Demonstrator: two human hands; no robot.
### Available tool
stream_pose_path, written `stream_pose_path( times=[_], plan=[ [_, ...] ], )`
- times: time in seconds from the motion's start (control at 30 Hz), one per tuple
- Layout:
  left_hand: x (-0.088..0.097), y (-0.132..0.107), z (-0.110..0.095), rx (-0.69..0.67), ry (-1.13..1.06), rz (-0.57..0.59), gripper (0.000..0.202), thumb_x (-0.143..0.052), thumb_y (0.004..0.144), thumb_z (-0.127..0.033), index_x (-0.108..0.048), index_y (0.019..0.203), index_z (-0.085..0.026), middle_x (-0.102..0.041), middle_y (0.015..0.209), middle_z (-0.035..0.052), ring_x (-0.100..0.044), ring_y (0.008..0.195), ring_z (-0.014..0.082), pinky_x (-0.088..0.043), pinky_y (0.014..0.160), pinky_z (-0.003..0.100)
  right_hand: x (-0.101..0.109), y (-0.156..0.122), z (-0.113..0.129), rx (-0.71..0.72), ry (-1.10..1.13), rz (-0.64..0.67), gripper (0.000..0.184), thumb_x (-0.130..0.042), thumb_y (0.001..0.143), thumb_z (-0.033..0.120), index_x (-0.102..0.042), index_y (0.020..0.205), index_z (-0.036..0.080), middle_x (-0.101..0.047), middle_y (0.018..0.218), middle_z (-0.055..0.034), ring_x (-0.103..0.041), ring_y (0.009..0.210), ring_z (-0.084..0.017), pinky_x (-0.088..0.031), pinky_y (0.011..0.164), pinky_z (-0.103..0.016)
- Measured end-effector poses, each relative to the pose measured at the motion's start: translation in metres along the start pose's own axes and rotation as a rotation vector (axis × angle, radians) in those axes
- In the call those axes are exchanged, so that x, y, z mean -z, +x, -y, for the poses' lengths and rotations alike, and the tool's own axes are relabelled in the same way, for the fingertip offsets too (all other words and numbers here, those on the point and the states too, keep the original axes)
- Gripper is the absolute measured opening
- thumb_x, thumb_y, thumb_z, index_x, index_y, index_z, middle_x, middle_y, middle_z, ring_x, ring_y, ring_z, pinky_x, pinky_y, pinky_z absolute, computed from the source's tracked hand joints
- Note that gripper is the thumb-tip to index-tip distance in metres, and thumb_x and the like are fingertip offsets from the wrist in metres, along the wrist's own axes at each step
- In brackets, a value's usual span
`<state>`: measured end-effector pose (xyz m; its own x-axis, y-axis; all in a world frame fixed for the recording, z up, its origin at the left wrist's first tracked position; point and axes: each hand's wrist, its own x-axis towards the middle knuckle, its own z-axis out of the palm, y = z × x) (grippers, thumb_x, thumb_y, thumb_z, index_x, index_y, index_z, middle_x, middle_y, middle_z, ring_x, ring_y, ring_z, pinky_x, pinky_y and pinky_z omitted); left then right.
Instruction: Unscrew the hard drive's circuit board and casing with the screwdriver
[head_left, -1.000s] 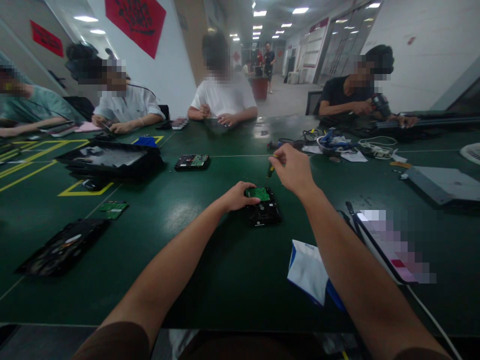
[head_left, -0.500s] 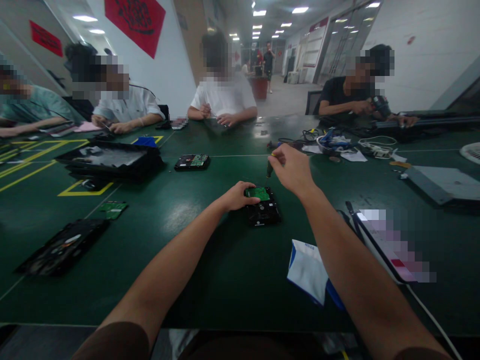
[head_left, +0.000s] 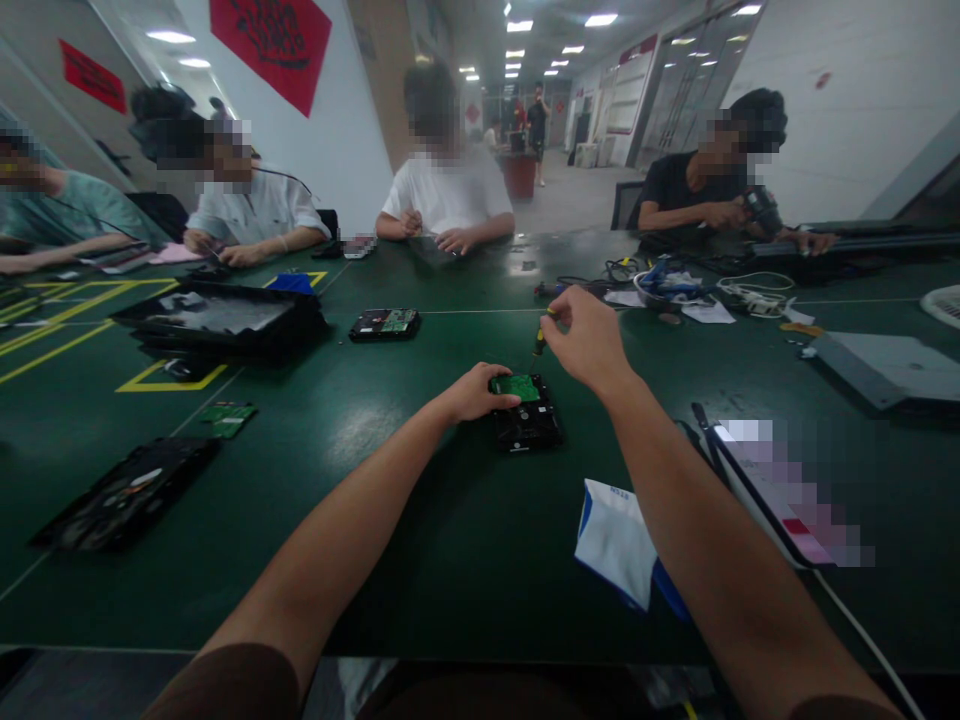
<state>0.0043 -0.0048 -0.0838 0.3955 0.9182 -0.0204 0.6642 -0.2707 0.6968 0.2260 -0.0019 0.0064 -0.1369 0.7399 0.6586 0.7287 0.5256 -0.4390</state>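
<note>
A black hard drive (head_left: 527, 428) with a green circuit board (head_left: 519, 386) lies on the green table in front of me. My left hand (head_left: 480, 392) grips its left side, with the thumb on the board and the fingers along the far edge. Above the drive's far right corner, my right hand (head_left: 585, 335) is closed on a yellow and black screwdriver (head_left: 540, 338). The screwdriver points down at that corner. Whether its thin tip touches the drive I cannot tell.
A second hard drive (head_left: 384, 324) lies farther off. To the left are a black tray (head_left: 217, 320), a loose circuit board (head_left: 229, 418) and a black drive casing (head_left: 127, 495). Nearer right are a white-blue packet (head_left: 616, 545) and a tablet-like device (head_left: 780, 490). Several people sit across the table.
The screwdriver has turned in my right hand and its yellow stripes now show. My right hand has shifted very slightly; my left hand and the hard drive stay put.
</note>
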Motion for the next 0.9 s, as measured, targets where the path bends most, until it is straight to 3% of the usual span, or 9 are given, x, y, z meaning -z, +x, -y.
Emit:
stream_pose_path(
  times=[0.13,0.63,0.9],
  plan=[
    [0.0004,-0.0010,-0.0021,-0.001,-0.020,0.001,0.073,-0.080,0.077,-0.050,-0.061,0.140,-0.017,-0.066,0.126,0.0143,-0.066,0.104,0.0293,-0.052,0.092,0.043,-0.0003,-0.0005,0.0000,-0.026,0.024,0.011,0.009,-0.063,0.089,0.026,-0.055,0.091,0.024,-0.067,0.092,-0.0074,-0.063,0.084,-0.023,-0.050,0.080,-0.043],
    [-0.0006,0.0041,0.0061,-0.008,0.048,0.021,0.079,-0.076,0.079,-0.058,-0.057,0.144,-0.017,-0.057,0.138,0.0158,-0.062,0.113,0.0296,-0.050,0.097,0.042,0.0023,-0.0010,0.0027,0.020,0.019,0.027,0.004,-0.060,0.090,0.025,-0.057,0.092,0.025,-0.067,0.095,-0.0068,-0.062,0.088,-0.024,-0.048,0.084,-0.041],
    [0.0016,-0.0015,-0.0037,0.014,0.025,0.014,0.074,-0.077,0.080,-0.052,-0.059,0.142,-0.017,-0.059,0.138,0.0166,-0.063,0.109,0.0295,-0.050,0.094,0.042,0.0012,0.0000,0.0005,-0.043,0.020,0.035,0.008,-0.062,0.089,0.026,-0.057,0.096,0.024,-0.068,0.096,-0.0088,-0.063,0.089,-0.026,-0.050,0.083,-0.044]
  ],
)
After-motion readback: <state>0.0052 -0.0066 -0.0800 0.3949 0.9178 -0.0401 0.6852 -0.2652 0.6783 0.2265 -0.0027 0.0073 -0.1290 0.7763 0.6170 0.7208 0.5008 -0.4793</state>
